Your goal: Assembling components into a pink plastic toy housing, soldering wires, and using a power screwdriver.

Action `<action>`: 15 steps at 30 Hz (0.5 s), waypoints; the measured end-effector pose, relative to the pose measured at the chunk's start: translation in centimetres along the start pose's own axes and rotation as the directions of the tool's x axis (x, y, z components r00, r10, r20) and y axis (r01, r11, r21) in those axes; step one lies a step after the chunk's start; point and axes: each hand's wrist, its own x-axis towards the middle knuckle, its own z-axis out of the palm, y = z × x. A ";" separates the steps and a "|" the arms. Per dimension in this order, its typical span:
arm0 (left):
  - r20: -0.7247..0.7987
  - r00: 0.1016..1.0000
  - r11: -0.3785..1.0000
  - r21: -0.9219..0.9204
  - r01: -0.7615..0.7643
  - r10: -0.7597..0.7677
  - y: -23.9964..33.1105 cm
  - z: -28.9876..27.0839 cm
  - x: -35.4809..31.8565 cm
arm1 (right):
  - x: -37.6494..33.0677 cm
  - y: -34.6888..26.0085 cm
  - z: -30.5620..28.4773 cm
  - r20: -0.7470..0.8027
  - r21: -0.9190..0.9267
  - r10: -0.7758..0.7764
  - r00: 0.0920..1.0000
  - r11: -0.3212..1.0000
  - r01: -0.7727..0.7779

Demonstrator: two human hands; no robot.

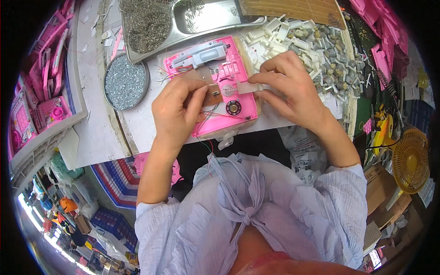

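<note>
While the thumb and forefinger of the left hand (176,107) come together at the near end of a small flat brown circuit board (214,95) and seem to pinch it, those of the right hand (293,91) close on a pale, translucent flat strip (247,87); its other fingers curl loosely above. Both parts are over a shallow, bright pink plastic shell (249,110), which lies open side up on the table in front of the person, between the two hands.

The step in hand looks like seating the board and strip among the parts inside the shell; the next move probably calls for lining them up precisely while holding the board steady. Also in the shell are a long grey-white plastic part (201,55) and a round black ring-shaped part (233,107).

Beyond it stands a divided, shiny steel tray (224,14), one compartment heaped with coiled metal springs (145,25), the other holding only a few. To the left, a round metal dish (147,82) is filled with small silver screws (124,83). Farther left, a greyish-white plastic tub (52,134) holds pink plastic pieces (52,110).
</note>
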 end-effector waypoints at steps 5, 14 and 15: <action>-0.069 0.995 0.996 0.055 -0.067 0.070 -0.7 0.9 -0.5 | 1.9 -0.6 0.5 0.081 -0.156 -0.133 0.988 0.977 0.144; -0.103 0.981 0.983 0.098 -0.156 0.166 -1.3 1.8 -0.6 | 3.4 0.5 0.4 0.171 -0.091 -0.326 0.930 0.935 0.344; -0.108 0.980 0.983 0.102 -0.153 0.164 -1.3 1.8 -0.6 | 3.2 0.9 0.8 0.139 -0.048 -0.326 0.935 0.941 0.335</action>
